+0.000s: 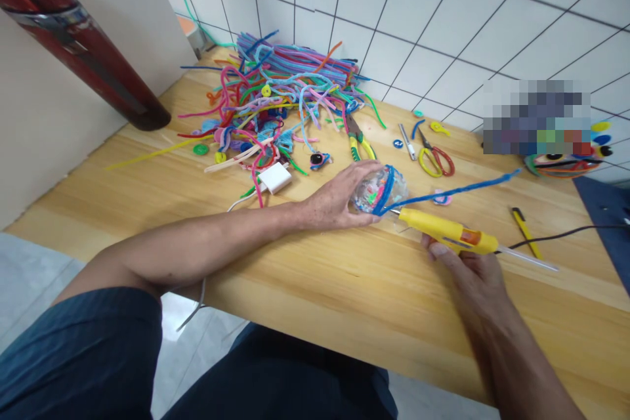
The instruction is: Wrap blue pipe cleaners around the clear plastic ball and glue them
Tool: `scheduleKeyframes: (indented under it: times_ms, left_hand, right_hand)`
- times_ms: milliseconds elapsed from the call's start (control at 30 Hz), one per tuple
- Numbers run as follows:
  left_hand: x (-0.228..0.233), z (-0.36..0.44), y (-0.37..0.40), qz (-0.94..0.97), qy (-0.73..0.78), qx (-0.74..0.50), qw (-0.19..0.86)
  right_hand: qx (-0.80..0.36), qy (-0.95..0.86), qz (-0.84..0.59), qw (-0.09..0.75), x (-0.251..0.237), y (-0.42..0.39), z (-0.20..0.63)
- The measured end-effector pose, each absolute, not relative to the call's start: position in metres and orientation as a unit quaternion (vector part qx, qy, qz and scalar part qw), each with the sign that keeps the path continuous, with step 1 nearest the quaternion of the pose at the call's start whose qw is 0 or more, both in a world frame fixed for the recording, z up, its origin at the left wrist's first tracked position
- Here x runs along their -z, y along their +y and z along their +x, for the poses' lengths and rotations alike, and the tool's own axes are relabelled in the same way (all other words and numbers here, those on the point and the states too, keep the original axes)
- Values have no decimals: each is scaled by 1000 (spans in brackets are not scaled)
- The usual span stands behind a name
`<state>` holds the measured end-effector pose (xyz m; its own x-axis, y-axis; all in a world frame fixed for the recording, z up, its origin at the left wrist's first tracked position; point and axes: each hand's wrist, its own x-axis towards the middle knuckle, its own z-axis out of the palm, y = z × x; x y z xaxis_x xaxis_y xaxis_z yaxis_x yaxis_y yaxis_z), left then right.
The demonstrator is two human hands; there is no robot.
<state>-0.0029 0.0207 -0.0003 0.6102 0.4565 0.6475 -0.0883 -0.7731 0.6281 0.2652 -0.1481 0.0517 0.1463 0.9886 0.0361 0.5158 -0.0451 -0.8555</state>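
My left hand (339, 200) is closed around a clear, rounded container (365, 195) with colourful bits showing through it. A blue pipe cleaner (453, 191) wraps the container, and its loose end sticks out to the right. In my right hand (465, 262) is a yellow hot glue gun (438, 228), with a clear glue stick (529, 258) coming out of its back. The metal nozzle meets or nearly meets the blue pipe cleaner at the container's lower right side; exact contact cannot be made out.
Behind lies a heap of colourful pipe cleaners (295, 69). Around the container are pliers (361, 141), scissors (436, 156), a white charger (275, 177) and a yellow utility knife (526, 233). A red flask (83, 46) stands left. The gun's black cord (556, 236) runs right.
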Motion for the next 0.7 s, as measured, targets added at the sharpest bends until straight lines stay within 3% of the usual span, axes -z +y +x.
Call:
scheduleKeyframes:
  times_ms: [700]
  left_hand:
    - [1, -2, 21, 838, 97, -442, 304]
  right_hand:
    - [-291, -592, -636, 399, -64, -145, 253]
